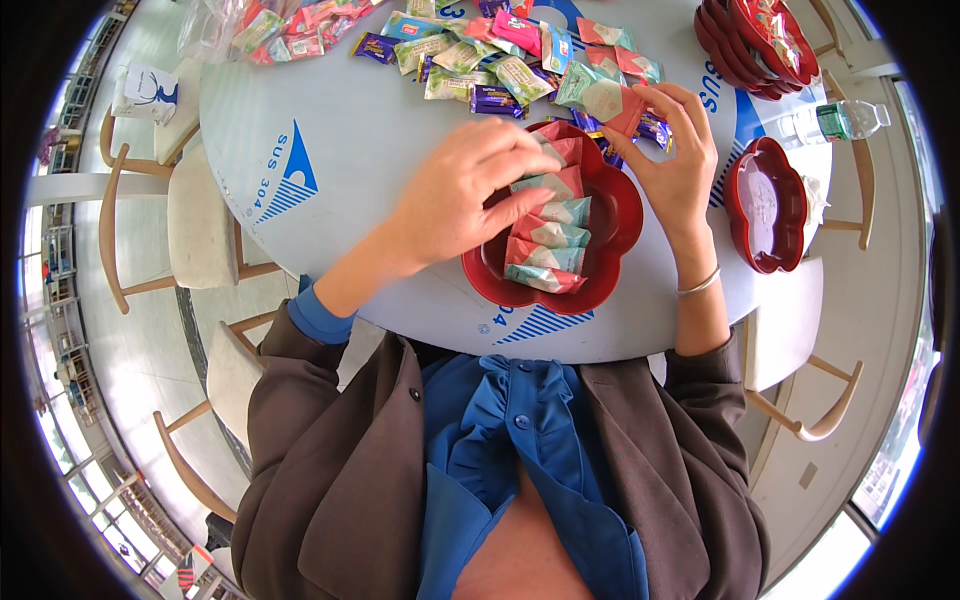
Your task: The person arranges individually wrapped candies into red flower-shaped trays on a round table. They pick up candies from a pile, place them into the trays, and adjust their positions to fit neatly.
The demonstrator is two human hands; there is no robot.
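Note:
A red flower-shaped bowl [616, 217] stands near the table's front edge, holding a row of pink and mint wrapped sweets [550, 231]. Over its left part is my left hand [487, 176], slightly blurred, its fingertips at the upper sweets of the row; whether it grips one cannot be told. To the upper right of the bowl, my right hand [671, 146] pinches a pink and mint packet [604, 96] between thumb and fingers, above the loose sweets. Behind the bowl spreads a pile of wrapped sweets [480, 56] in green, purple, blue and pink.
At the right stand another red bowl [799, 206], a clear plastic bottle [855, 120] and a stack of red bowls [720, 45] with sweets in the top one. A clear bag of sweets [214, 30] lies back left. Chairs [199, 217] surround the round table [360, 150].

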